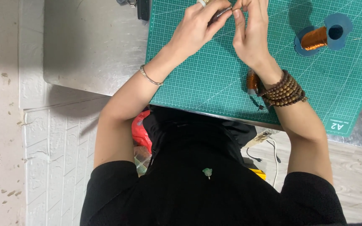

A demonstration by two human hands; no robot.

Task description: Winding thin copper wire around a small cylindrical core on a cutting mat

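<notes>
Both hands meet at the top edge of the view above a green cutting mat (214,71). My left hand (197,27) pinches a thin dark tool or wire end (221,13) between thumb and fingers. My right hand (250,31) has its fingertips closed on the same small piece; what it is stays too small to tell. A thin metal bangle (149,77) circles my left wrist. Wooden bead bracelets (284,90) wrap my right wrist. A spool of copper wire (320,37) with blue flanges lies on its side on the mat, to the right of my right hand.
The mat lies on a metal tabletop (93,46). A small copper-coloured spool (252,81) sits on the mat beside my right wrist. Dark objects (142,8) rest at the mat's top left. Below the table edge are a red bag (141,129) and a white cable (275,157).
</notes>
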